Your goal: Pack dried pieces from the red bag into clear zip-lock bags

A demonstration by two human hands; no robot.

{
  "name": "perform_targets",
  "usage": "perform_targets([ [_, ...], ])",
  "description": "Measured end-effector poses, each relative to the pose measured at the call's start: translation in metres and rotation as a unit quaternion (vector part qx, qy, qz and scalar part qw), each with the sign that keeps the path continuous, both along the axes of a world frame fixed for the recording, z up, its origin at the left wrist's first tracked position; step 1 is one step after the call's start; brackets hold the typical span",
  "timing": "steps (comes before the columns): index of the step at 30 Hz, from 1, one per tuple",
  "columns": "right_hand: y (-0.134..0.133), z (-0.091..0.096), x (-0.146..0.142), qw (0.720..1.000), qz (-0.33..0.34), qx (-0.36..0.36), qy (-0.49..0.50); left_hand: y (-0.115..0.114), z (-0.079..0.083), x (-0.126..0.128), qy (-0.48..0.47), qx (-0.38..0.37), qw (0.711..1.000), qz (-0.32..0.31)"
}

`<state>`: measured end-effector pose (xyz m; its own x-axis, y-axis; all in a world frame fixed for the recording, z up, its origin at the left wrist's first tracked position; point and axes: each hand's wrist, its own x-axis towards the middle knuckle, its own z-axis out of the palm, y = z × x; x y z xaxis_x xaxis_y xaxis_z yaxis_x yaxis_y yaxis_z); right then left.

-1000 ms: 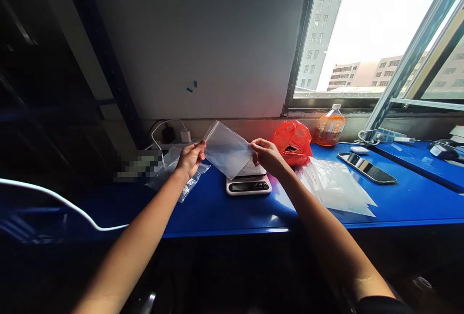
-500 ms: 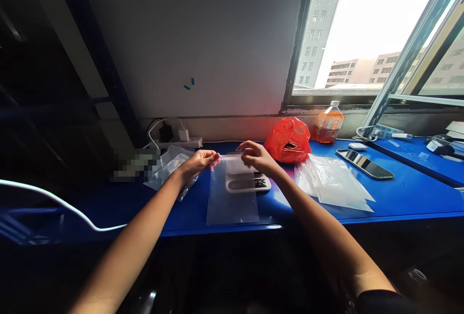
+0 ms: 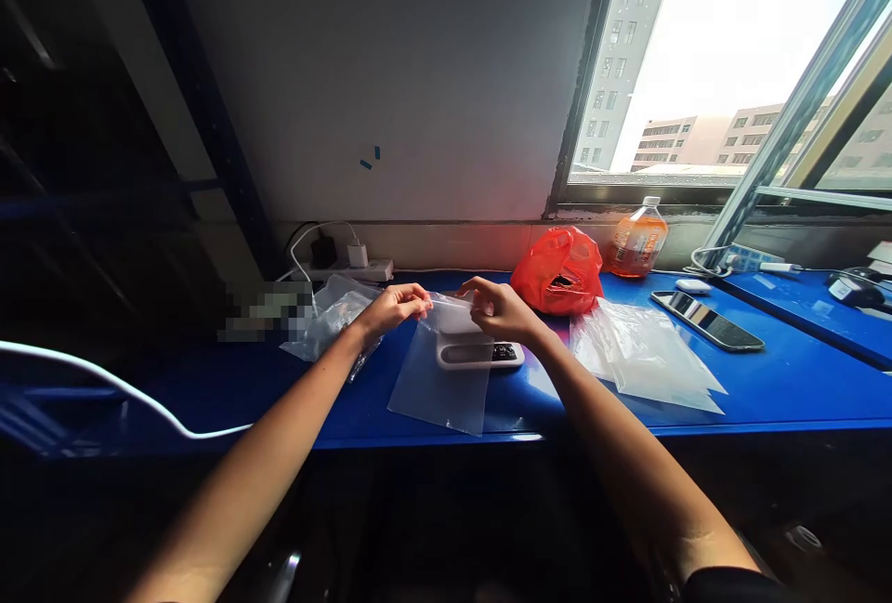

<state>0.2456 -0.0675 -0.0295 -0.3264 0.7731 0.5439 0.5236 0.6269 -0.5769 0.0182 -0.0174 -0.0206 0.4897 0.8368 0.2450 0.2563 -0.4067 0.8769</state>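
Note:
A clear plastic zip bag [image 3: 440, 389] hangs by its top edge between my hands, its lower part tilted toward the left. My left hand [image 3: 399, 307] pinches the bag's top left corner between thumb and fingertips. At the top right corner, my right hand [image 3: 507, 311] is closed on the bag with its fingers bent and the index finger curving over the edge. Behind the bag, and partly seen through it, lies a white digital scale [image 3: 480, 357] with a dark display. The bag looks flat, with nothing visible inside.
Crumpled clear bags [image 3: 327, 315] lie left, and a stack of flat clear bags [image 3: 645, 352] right. A red plastic bag [image 3: 557, 270], an orange drink bottle [image 3: 637, 239], a phone [image 3: 707, 320] and a power strip [image 3: 376, 270] are on the blue table [image 3: 787, 389]. A white cable [image 3: 139, 391] crosses the left.
The bag's lower end has swung left and its top edge has tilted. Both hands have shifted slightly right in view, along with the whole scene.

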Motion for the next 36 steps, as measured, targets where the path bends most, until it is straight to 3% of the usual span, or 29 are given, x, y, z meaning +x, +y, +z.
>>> perform_targets([
  [7, -0.002, 0.001, -0.009, 0.995, -0.017, 0.006, -0.103, -0.007, 0.0, 0.008, 0.037, 0.063, 0.997, 0.002],
  [20, -0.003, -0.001, -0.021, 0.993, 0.01, 0.026, -0.112, -0.022, -0.004, 0.022, 0.107, 0.208, 0.972, -0.021],
  [24, -0.002, -0.003, -0.023, 0.995, -0.025, 0.008, -0.095, -0.022, -0.006, 0.024, 0.108, 0.226, 0.968, -0.005],
  [31, 0.001, -0.007, -0.033, 0.991, -0.096, 0.041, -0.089, -0.023, -0.008, 0.027, 0.105, 0.278, 0.954, 0.034],
  [36, 0.008, -0.006, -0.032, 0.978, -0.175, 0.002, -0.116, -0.027, -0.009, 0.028, 0.1, 0.335, 0.932, 0.091],
])
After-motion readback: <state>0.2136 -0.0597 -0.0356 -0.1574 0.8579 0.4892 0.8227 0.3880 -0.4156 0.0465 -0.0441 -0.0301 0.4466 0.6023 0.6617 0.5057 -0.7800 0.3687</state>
